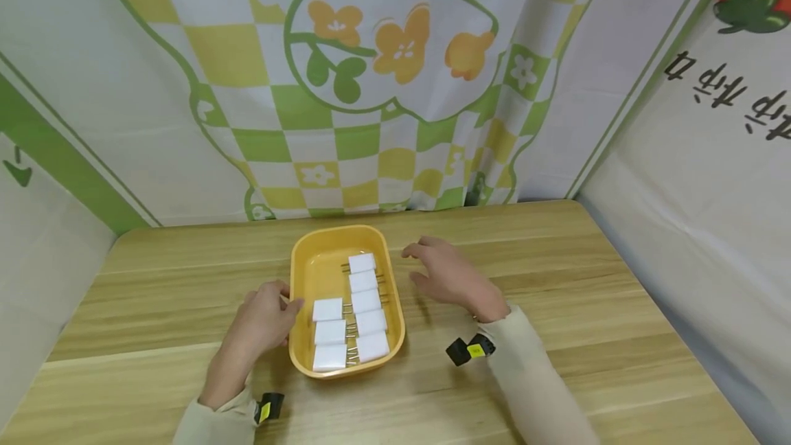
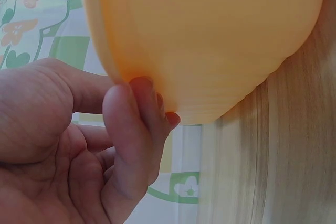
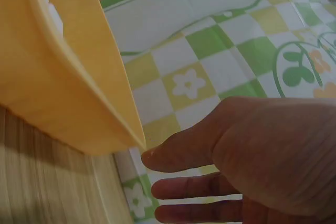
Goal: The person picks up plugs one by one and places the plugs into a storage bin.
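A yellow plastic tray point(image 1: 295, 259) with rounded corners stands on the table. White plug adapters point(image 1: 366, 301) with thin metal prongs lie in it in two columns, three on the left and several on the right. My left hand point(image 1: 262, 316) pinches the tray's left rim, the thumb over the edge. In the left wrist view its fingers point(image 2: 126, 129) meet the tray's wall. To the right of the tray my right hand point(image 1: 451, 273) hovers with its fingers apart, holding nothing. The right wrist view shows its thumb point(image 3: 181, 148) close to the tray's rim.
The wooden table point(image 1: 556, 280) stretches out on both sides of the tray. Behind it hangs a patterned curtain point(image 1: 377, 122) in green, yellow and white, reaching the table's back edge. A pale cloth point(image 1: 692, 211) hangs along the right side.
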Demonstrator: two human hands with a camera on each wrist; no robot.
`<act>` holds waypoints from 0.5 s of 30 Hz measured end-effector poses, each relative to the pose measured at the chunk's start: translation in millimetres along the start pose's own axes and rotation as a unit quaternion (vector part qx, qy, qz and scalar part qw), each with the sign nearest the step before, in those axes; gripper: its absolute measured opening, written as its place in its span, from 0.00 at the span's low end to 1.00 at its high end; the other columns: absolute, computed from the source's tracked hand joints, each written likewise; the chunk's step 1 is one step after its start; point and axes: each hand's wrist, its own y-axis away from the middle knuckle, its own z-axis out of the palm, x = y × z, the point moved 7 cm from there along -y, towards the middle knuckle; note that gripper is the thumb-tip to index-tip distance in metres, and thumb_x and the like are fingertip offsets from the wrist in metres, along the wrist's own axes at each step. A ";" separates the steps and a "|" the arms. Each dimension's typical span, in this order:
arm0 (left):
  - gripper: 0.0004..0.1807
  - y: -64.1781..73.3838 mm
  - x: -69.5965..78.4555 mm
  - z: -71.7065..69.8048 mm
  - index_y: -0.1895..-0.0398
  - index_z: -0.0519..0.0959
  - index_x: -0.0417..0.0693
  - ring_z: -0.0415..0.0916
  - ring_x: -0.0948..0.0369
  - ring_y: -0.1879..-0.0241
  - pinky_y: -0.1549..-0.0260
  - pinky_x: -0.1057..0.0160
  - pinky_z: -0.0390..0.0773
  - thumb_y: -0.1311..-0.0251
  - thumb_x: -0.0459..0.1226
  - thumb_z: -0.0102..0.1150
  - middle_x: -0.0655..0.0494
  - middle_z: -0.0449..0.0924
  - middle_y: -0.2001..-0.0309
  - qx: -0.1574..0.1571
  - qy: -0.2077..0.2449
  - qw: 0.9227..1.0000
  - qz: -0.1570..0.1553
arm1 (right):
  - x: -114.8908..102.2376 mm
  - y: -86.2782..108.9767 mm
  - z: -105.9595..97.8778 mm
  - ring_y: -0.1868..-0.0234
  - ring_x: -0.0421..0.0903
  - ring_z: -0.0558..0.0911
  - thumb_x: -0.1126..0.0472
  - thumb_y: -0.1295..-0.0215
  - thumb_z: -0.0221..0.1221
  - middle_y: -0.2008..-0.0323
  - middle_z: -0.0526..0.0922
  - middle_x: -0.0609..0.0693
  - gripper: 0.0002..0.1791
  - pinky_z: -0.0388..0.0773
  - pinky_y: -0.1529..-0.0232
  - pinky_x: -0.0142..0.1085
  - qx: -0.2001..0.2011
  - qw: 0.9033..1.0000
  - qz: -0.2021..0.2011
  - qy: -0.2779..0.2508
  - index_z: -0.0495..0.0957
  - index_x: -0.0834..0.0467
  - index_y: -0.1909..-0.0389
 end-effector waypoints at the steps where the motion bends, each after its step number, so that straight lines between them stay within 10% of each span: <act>1: 0.17 0.1 -0.3 0.1 0.47 0.73 0.27 0.78 0.59 0.82 0.80 0.59 0.79 0.26 0.36 0.53 0.46 0.82 0.67 0.000 0.001 1.000 -0.001 | 3.9 3.3 -0.6 0.49 0.53 0.80 0.62 0.29 0.62 0.47 0.80 0.55 0.20 0.78 0.49 0.47 0.000 1.000 0.004 0.001 0.77 0.60 0.38; 15: 0.17 0.1 0.2 0.7 0.48 0.74 0.27 0.79 0.59 0.82 0.81 0.59 0.78 0.27 0.36 0.53 0.46 0.83 0.67 0.002 0.000 1.000 0.006 | 45.6 40.3 -4.1 0.49 0.56 0.81 0.60 0.30 0.63 0.48 0.82 0.59 0.20 0.80 0.51 0.50 -0.006 0.999 0.041 0.011 0.78 0.61 0.40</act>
